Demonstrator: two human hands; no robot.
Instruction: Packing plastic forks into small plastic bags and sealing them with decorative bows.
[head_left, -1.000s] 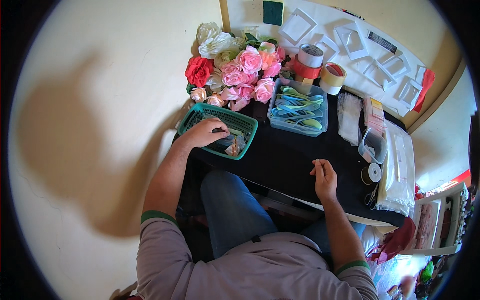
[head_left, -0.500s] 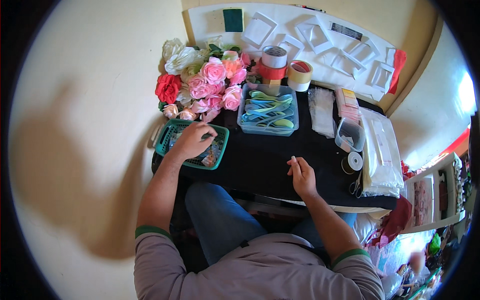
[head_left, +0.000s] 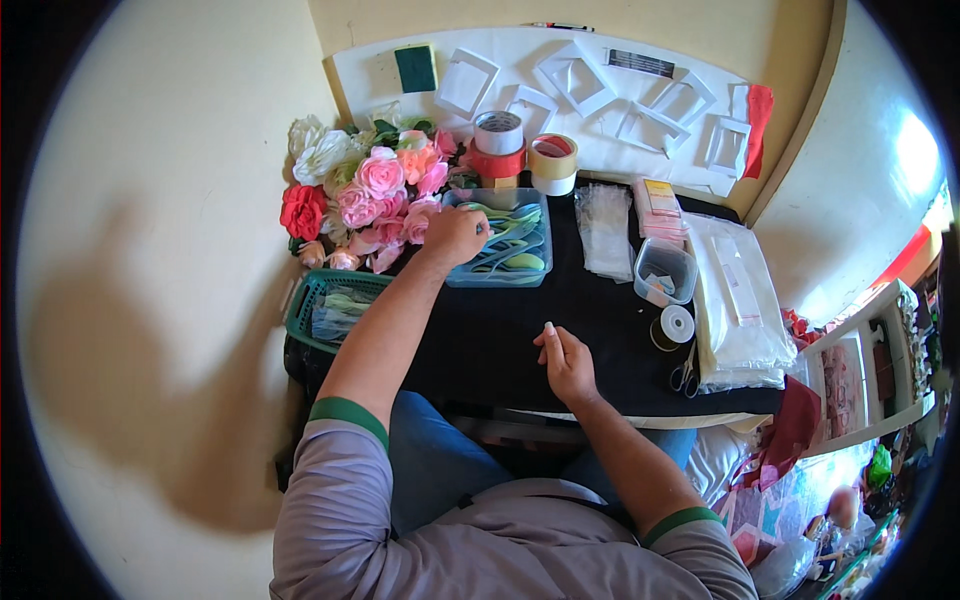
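My left hand (head_left: 457, 237) is over the left side of a clear plastic container (head_left: 497, 279) of blue and green plastic spoons (head_left: 523, 261). Its fingers are curled down at the spoon handles, and what they pinch, if anything, is hidden. Left of that forearm, partly covered by it, a green basket (head_left: 300, 318) holds clear packets (head_left: 340, 312) with pale green and blue pieces inside. My right hand (head_left: 568, 364) hovers near the front of the black-covered table, thumb up and fingers folded in, with nothing visible in it.
Artificial roses (head_left: 372, 195) crowd the back left. Tape rolls (head_left: 498, 135) stand behind the container. On the right are clear bags (head_left: 605, 230), a small tub (head_left: 665, 270), a ribbon spool (head_left: 676, 324), scissors (head_left: 686, 376) and a stack of plastic sheets (head_left: 740, 310).
My left hand has left the green basket and reached forward and right to the spoon container. The right hand keeps its folded pose. The whole view has shifted slightly.
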